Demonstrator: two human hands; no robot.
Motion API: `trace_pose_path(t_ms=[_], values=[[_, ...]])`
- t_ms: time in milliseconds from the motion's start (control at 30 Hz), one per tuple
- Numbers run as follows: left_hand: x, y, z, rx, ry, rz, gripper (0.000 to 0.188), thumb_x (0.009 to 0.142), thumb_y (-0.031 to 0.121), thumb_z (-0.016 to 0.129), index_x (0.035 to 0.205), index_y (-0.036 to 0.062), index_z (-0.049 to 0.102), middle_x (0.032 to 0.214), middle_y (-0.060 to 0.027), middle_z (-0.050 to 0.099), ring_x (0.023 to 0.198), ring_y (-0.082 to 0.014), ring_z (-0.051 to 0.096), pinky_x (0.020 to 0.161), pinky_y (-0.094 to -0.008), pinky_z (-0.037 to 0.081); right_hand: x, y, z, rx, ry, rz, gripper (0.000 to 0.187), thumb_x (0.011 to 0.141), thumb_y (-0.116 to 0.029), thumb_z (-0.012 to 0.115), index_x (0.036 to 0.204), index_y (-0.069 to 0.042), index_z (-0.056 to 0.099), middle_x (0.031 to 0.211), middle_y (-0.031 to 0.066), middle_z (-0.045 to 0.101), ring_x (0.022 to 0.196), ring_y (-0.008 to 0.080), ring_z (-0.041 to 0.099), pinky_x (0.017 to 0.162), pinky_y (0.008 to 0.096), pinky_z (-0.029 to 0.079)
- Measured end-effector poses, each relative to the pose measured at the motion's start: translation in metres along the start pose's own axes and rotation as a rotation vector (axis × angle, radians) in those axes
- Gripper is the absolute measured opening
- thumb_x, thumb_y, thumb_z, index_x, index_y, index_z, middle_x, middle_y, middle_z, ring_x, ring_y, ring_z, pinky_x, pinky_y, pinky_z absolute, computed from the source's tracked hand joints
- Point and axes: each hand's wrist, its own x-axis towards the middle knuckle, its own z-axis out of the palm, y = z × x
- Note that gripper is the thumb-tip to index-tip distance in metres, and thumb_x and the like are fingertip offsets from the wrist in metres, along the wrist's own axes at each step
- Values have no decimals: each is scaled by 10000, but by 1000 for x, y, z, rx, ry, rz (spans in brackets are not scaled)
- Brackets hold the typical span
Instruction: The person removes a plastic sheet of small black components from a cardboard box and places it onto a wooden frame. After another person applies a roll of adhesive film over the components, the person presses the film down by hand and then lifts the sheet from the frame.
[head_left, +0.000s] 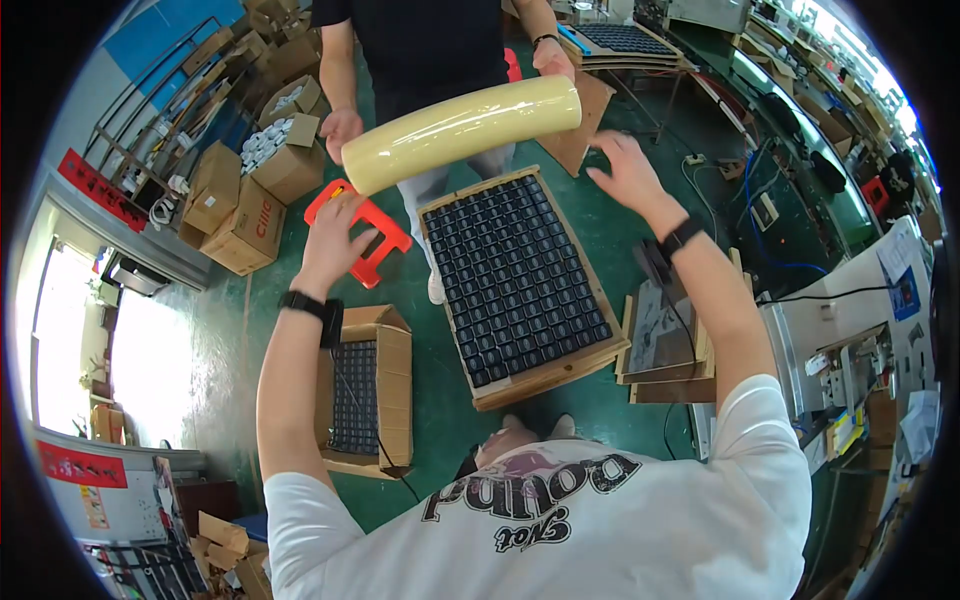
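Note:
A large pale-yellow roll of glossy film [465,128] lies level across the far side of the work, held at its two ends by another person's hands [553,62]. My left hand [330,243] is raised below the roll's left end, thumb and fingers apart, holding nothing. Off the roll's right end, my right hand [630,170] reaches out with fingers spread, also holding nothing. Between my arms, below the roll, stands a wooden-edged tray [490,402] filled with rows of small black square pieces [520,275].
A red plastic stool [385,235] stands beyond my left hand. Left of the tray is an open cardboard box [395,385] with more black pieces. Wooden frames [665,340] are stacked at the right. Cartons [245,235] and a long bench [800,140] flank the area.

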Motion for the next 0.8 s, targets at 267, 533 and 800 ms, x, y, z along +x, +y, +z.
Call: trace_pose_path(t_ms=[267, 533, 800], values=[[74, 2, 39, 223, 77, 63, 684, 599, 211, 739, 1208, 92, 454, 1196, -127, 453, 1131, -313, 411, 957, -382, 345, 99, 25, 34, -167, -25, -297, 561, 605, -165, 724, 1113, -88, 498, 1114, 107, 495, 1061, 302, 453, 926, 378, 373], [81, -40, 38, -16, 28, 192, 621, 593, 159, 739, 1158, 86, 491, 1108, -104, 490, 1005, -290, 493, 859, -371, 405, 123, 53, 43, -44, -204, -359, 369, 630, -172, 714, 943, -68, 549, 973, 71, 531, 973, 283, 493, 855, 371, 409], [67, -42, 46, -28, 90, 62, 448, 686, 213, 673, 1095, 96, 530, 1046, -72, 511, 1003, -258, 483, 833, -371, 399, 121, 54, 51, 38, -85, -430, 119, 731, -138, 628, 775, -60, 549, 815, 80, 557, 847, 284, 539, 745, 353, 446]])
